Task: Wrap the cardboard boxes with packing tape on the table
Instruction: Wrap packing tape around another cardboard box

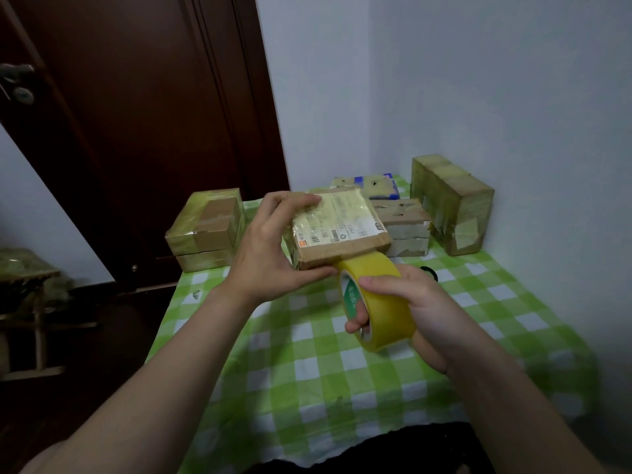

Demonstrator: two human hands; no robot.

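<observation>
Observed left hand (270,254) gripping a flat labelled cardboard box (342,230) above the green-checked table (307,371), fingers over the far edge, thumb at the near one. Noted right hand (410,309) holding a yellow tape roll (379,302) against the box's near lower edge, fingers hooked into the core. Recorded further taped boxes (451,206) along the table's far side.

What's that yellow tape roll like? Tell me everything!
The tape roll is a wide ring of shiny yellow tape, plastic by its look, wound on a white core with green print. It stands on edge, tilted, in the air above the checked table. The right hand grips it, fingers hooked into the core. Its top meets the near edge of the box, which the left hand holds.
</observation>
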